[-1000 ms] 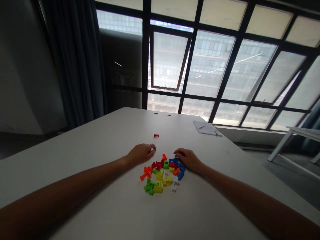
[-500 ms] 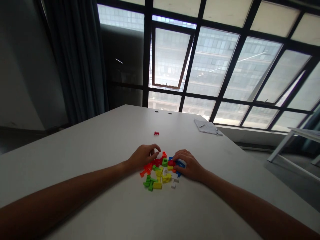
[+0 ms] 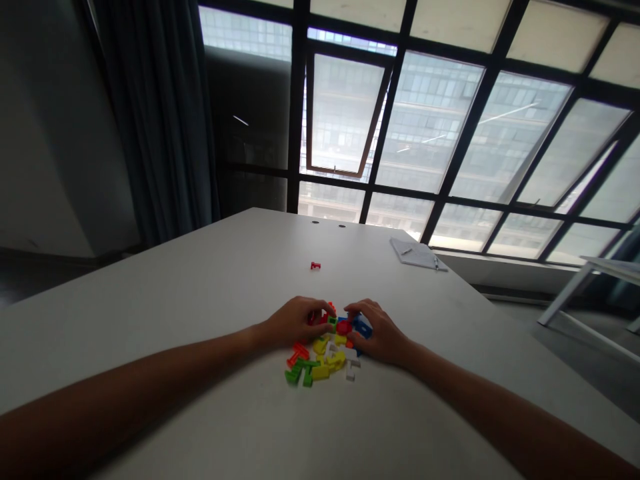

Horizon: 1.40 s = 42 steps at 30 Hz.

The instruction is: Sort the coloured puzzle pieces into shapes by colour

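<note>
Resting under the fingers: a pile of small plastic blocks (image 3: 325, 348), angular interlocking pieces in bright colours, loosely heaped on the pale counter (image 3: 200, 300).
Colours by place: a red block (image 3: 343, 327) lies between the two sets of fingertips. Blue blocks (image 3: 361, 327) lie beneath the right fingers and orange blocks (image 3: 299, 352) just under the heel of the left hand. Yellow blocks (image 3: 330, 361), green blocks (image 3: 299, 372) and a white block (image 3: 350, 373) lie on the near side, towards the wrists.
Left hand (image 3: 297, 322): palm down on the counter at the pile's left edge, forearm stretched flat and straight. Its fingers (image 3: 323, 308) curl forward and down onto the far pieces.
Left hold: the fingertips touch the blocks, but I cannot tell whether they pinch one or only rest on it.
Right hand (image 3: 377, 330): palm down at the pile's right edge, wrist low, forearm running back along the counter. Its fingers (image 3: 357, 307) are bent and arched over the blue pieces, the tips close to those of the left hand.
Right hold: bent in contact with the blocks, and again I cannot tell if anything is gripped.
Beyond the fingertips: a lone red piece (image 3: 315, 265) sits apart from the pile, farther out on the counter.
Far right of the fingers: a notepad (image 3: 415, 255) lies flat near the counter's far edge.
</note>
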Each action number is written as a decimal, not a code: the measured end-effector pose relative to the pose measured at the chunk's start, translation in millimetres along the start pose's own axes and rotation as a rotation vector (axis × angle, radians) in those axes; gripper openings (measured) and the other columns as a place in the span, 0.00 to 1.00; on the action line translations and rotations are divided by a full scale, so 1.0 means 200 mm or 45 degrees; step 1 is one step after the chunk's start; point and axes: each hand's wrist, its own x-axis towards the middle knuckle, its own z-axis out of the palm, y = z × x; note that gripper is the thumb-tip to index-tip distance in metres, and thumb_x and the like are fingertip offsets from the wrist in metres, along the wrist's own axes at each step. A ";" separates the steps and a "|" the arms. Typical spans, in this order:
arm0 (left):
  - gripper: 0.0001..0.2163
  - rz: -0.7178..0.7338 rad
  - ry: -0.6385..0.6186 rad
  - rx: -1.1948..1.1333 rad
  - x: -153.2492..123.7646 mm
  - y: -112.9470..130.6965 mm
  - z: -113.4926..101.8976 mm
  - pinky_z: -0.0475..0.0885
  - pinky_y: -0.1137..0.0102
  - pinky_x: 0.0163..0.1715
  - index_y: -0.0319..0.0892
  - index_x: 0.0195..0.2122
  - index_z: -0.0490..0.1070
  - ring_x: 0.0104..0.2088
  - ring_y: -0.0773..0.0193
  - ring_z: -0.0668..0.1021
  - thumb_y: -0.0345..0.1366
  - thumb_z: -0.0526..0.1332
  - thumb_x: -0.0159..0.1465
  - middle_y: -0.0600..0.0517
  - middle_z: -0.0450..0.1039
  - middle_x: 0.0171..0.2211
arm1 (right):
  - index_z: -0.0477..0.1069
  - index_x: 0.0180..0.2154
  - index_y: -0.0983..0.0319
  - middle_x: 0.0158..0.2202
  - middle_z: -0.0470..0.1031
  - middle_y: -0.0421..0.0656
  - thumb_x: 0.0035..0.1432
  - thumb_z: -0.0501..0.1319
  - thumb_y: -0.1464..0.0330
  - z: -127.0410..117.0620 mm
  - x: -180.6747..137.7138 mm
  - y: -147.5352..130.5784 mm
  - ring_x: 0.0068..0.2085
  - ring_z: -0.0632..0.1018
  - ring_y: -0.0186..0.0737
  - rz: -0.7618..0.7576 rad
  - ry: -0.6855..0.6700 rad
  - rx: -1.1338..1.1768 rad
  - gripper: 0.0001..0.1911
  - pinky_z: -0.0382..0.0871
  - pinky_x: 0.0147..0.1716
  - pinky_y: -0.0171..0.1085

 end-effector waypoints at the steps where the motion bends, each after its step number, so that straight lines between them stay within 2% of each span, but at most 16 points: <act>1: 0.14 -0.001 0.000 -0.006 0.00 0.00 0.00 0.62 0.75 0.28 0.45 0.47 0.78 0.26 0.69 0.70 0.45 0.66 0.63 0.57 0.71 0.27 | 0.67 0.54 0.58 0.43 0.77 0.45 0.57 0.66 0.71 0.00 0.00 0.00 0.45 0.76 0.46 0.007 0.032 -0.002 0.23 0.70 0.49 0.47; 5: 0.18 -0.018 0.032 -0.017 0.00 -0.01 0.00 0.63 0.75 0.28 0.46 0.49 0.76 0.27 0.69 0.71 0.47 0.68 0.62 0.57 0.72 0.28 | 0.64 0.54 0.58 0.43 0.77 0.45 0.56 0.66 0.71 0.03 0.01 -0.02 0.45 0.76 0.46 0.055 0.159 -0.013 0.24 0.71 0.47 0.46; 8: 0.19 -0.015 0.072 0.017 -0.01 -0.01 0.01 0.65 0.74 0.30 0.48 0.52 0.75 0.28 0.68 0.72 0.47 0.69 0.61 0.57 0.74 0.31 | 0.65 0.51 0.58 0.41 0.78 0.45 0.55 0.66 0.72 0.06 0.02 -0.04 0.46 0.76 0.48 0.014 0.224 -0.079 0.23 0.69 0.49 0.49; 15: 0.15 0.120 0.051 0.148 -0.02 0.01 0.00 0.69 0.73 0.37 0.48 0.52 0.75 0.36 0.65 0.77 0.44 0.65 0.66 0.53 0.78 0.41 | 0.64 0.51 0.58 0.41 0.79 0.44 0.53 0.69 0.72 0.10 0.03 -0.06 0.48 0.74 0.51 -0.025 0.267 -0.137 0.25 0.64 0.52 0.51; 23: 0.14 0.029 0.120 -0.043 -0.01 -0.01 -0.01 0.68 0.74 0.32 0.46 0.51 0.75 0.30 0.68 0.73 0.41 0.65 0.65 0.53 0.76 0.37 | 0.65 0.55 0.58 0.47 0.76 0.48 0.57 0.67 0.66 0.09 0.01 -0.07 0.48 0.74 0.51 0.010 0.240 -0.106 0.25 0.67 0.51 0.51; 27: 0.14 0.005 0.165 -0.069 -0.02 -0.02 0.00 0.68 0.74 0.32 0.45 0.51 0.75 0.28 0.68 0.71 0.40 0.66 0.64 0.54 0.75 0.35 | 0.70 0.49 0.59 0.45 0.77 0.48 0.59 0.68 0.65 0.09 0.02 -0.06 0.49 0.74 0.51 0.001 0.213 -0.126 0.17 0.66 0.51 0.51; 33: 0.13 0.051 0.144 -0.059 -0.02 -0.02 0.00 0.67 0.74 0.32 0.45 0.50 0.75 0.29 0.69 0.71 0.40 0.66 0.65 0.54 0.75 0.36 | 0.74 0.44 0.58 0.41 0.79 0.46 0.65 0.63 0.65 0.09 0.02 -0.04 0.49 0.75 0.49 -0.017 0.202 -0.107 0.07 0.64 0.51 0.49; 39: 0.18 -0.003 0.148 -0.075 -0.02 -0.02 0.01 0.66 0.75 0.29 0.46 0.53 0.71 0.27 0.70 0.71 0.42 0.67 0.63 0.56 0.75 0.34 | 0.75 0.44 0.59 0.41 0.80 0.47 0.67 0.62 0.65 0.09 0.02 -0.04 0.47 0.76 0.48 -0.038 0.254 -0.114 0.07 0.65 0.49 0.49; 42: 0.16 -0.010 0.157 -0.065 -0.02 -0.02 0.01 0.66 0.74 0.29 0.45 0.51 0.71 0.27 0.69 0.71 0.44 0.65 0.65 0.56 0.75 0.32 | 0.75 0.43 0.59 0.40 0.80 0.47 0.67 0.61 0.65 0.09 0.02 -0.04 0.47 0.76 0.49 -0.021 0.275 -0.119 0.06 0.65 0.49 0.49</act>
